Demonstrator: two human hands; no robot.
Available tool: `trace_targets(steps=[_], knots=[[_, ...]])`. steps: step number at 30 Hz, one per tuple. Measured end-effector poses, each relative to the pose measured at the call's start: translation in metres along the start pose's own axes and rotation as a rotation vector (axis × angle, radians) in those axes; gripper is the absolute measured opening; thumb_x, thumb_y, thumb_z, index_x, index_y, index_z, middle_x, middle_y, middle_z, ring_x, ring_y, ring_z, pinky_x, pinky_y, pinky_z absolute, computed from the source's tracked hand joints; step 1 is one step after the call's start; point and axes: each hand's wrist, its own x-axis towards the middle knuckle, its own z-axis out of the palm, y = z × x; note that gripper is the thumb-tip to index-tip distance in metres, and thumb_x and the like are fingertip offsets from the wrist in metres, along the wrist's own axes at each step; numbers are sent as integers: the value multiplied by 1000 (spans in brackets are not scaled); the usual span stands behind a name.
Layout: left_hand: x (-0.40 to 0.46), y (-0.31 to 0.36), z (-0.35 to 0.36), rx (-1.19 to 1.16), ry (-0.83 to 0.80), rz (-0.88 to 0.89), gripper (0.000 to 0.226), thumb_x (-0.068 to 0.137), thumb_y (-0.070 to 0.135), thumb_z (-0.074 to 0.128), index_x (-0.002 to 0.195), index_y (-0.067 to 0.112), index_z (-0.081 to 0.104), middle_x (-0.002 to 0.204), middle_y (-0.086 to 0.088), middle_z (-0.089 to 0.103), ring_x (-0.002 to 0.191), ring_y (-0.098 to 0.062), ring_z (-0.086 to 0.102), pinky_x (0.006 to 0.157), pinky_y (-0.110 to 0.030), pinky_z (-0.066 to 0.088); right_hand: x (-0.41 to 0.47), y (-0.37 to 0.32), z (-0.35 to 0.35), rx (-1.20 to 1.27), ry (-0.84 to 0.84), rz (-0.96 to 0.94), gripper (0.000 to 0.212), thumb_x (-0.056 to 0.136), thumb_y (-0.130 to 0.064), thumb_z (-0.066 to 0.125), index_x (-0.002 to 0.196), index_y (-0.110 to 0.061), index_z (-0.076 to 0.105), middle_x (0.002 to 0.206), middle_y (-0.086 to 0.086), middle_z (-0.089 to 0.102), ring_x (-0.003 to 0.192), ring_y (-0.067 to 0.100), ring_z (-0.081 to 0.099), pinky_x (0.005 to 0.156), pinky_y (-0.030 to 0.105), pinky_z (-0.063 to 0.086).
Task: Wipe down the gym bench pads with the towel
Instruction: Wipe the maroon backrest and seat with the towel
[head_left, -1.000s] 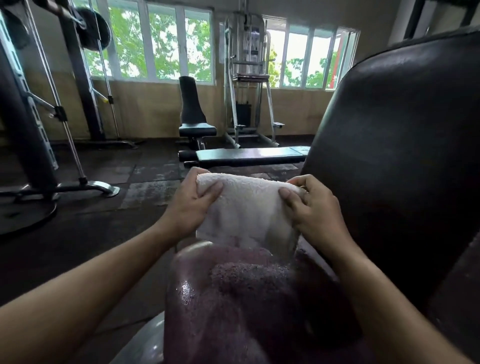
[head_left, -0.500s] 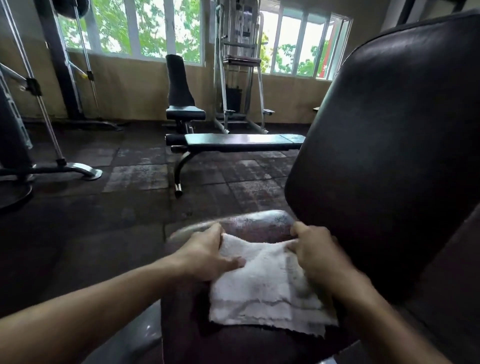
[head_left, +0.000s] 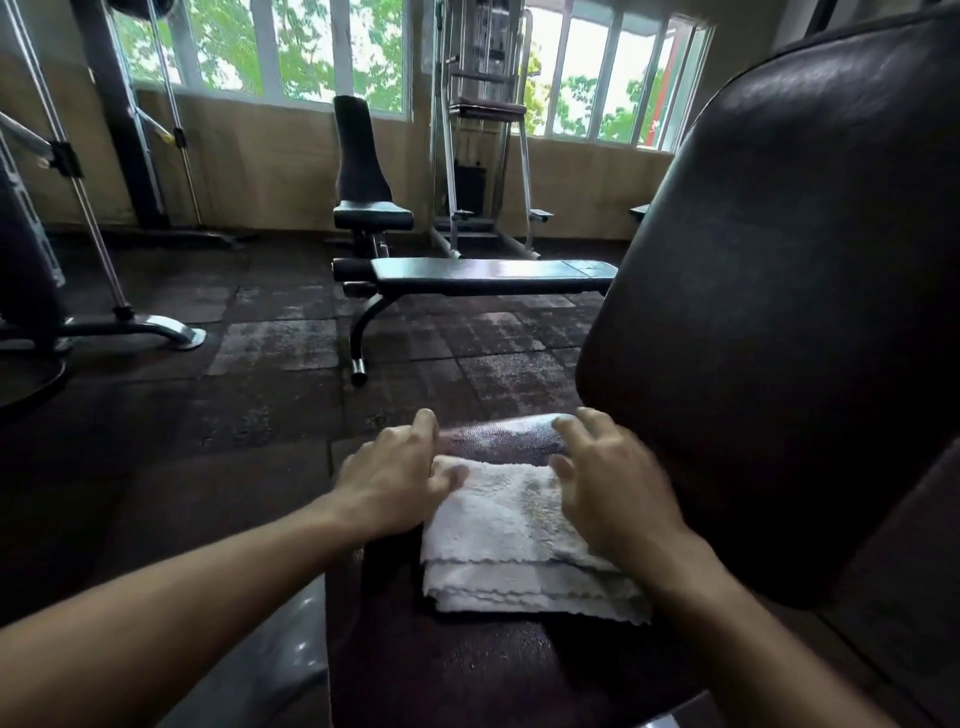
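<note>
A folded white towel (head_left: 498, 540) lies flat on the dark, shiny seat pad (head_left: 467, 670) of the bench in front of me. The tall dark back pad (head_left: 779, 312) rises at the right, close to the towel. My left hand (head_left: 389, 483) rests on the towel's left edge with its fingers spread and reaching past the far edge. My right hand (head_left: 608, 483) is over the towel's right side, fingers apart and slightly blurred. Neither hand pinches the cloth.
A flat black bench (head_left: 488, 275) stands across the dark rubber floor ahead. Behind it are an upright seat (head_left: 358, 166) and a cable machine (head_left: 483, 130) by the windows. A rack's chrome foot (head_left: 156, 330) sits at the left.
The towel went from held up in both hands to lying folded on the seat pad. My fingers have let go of its top edge and spread out.
</note>
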Motion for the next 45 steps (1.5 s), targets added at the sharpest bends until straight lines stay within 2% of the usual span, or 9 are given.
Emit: trace_targets(steps=[4, 7, 13, 18, 24, 28, 31, 35, 45], knots=[[8, -18, 0, -172, 98, 25, 26, 89, 52, 63, 92, 27, 55, 91, 10, 63, 87, -16, 62, 79, -41, 54, -17, -33, 3, 33, -207, -63, 66, 98, -70, 29, 155, -38, 27, 168, -1, 21, 154, 29, 18, 121, 56, 19], [5, -26, 0, -112, 95, 31, 18, 90, 48, 61, 90, 31, 55, 93, 12, 60, 89, -16, 61, 80, -41, 53, -23, -39, 30, -26, -447, -19, 80, 91, -83, 14, 159, -44, -2, 171, 0, -7, 155, 36, -12, 111, 75, -8], [5, -38, -5, -110, 69, 48, 14, 93, 45, 58, 101, 34, 58, 104, 11, 62, 100, -18, 61, 87, -42, 51, -25, -39, 35, -78, -391, -40, 79, 91, -82, 9, 159, -43, -8, 169, 0, -17, 152, 38, -23, 103, 79, -20], [4, -35, -3, 48, -70, 91, 52, 96, 54, 49, 145, 39, 39, 149, 16, 42, 134, -14, 45, 101, -42, 44, -20, -48, 40, -23, -417, -13, 82, 85, -89, 7, 155, -51, -13, 169, -2, -18, 150, 43, -25, 102, 80, -21], [-6, -51, 3, 91, -271, 141, 90, 76, 90, 12, 153, 45, 22, 159, 19, 23, 146, -9, 24, 115, -39, 32, -33, -39, 43, -21, -374, -37, 79, 85, -89, 12, 154, -54, -8, 171, -4, -8, 154, 41, -13, 108, 79, -12], [-14, -50, 4, 194, -370, 175, 76, 89, 75, 21, 156, 41, 12, 165, 12, 2, 150, -6, -5, 120, -32, 8, -32, -36, 45, -47, -352, -52, 81, 82, -92, 8, 153, -56, -9, 170, -6, -8, 155, 39, -11, 109, 78, -9], [-13, -54, 5, 185, -380, 160, 80, 85, 81, 20, 155, 43, 12, 166, 11, 3, 151, -8, -4, 120, -39, 11, -13, -32, 49, 4, -399, -65, 84, 79, -93, 11, 154, -57, -6, 171, -5, -5, 154, 41, -12, 115, 74, 1], [-14, -61, 8, 145, -363, 171, 106, 60, 98, 2, 153, 50, 9, 165, 14, 4, 151, -8, -3, 123, -40, 12, -4, -27, 49, -21, -402, -99, 83, 80, -92, 10, 154, -58, -5, 171, -7, -5, 154, 41, -10, 112, 77, -8], [-14, -57, 7, 129, -420, 136, 83, 83, 82, 22, 155, 45, 7, 165, 14, -6, 151, -11, -10, 122, -47, 6, -3, -28, 48, 4, -450, 64, 91, 74, -97, 8, 153, -56, -12, 170, 1, -15, 151, 44, -20, 119, 70, -4]])
